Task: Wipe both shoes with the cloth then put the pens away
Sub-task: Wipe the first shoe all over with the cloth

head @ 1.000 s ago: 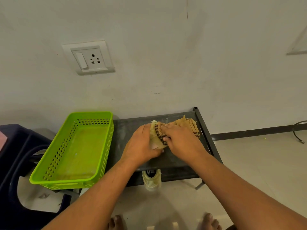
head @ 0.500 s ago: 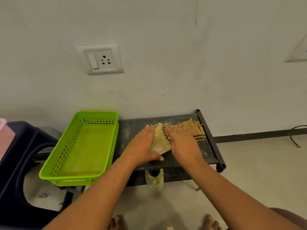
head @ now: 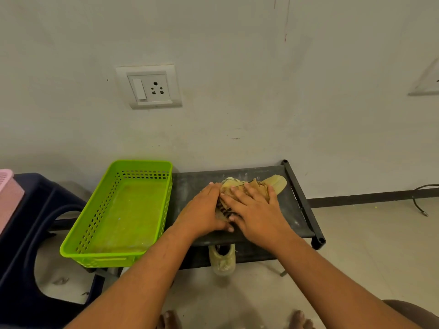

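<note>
Now the right hand (head: 257,210), fingers spread, presses cloth (head: 222,206) onto the shoe (head: 278,182); left hand (head: 202,211), fingers together, braces it.

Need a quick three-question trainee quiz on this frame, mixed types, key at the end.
1. True or false: pens lie in the green basket.
2. The shoe under the left hand and right hand rests: A) in the basket B) on top of the black rack C) on the floor.
3. Fill in: the right hand presses a striped ___ onto that shoe.
Key: 1 false; 2 B; 3 cloth.
</note>
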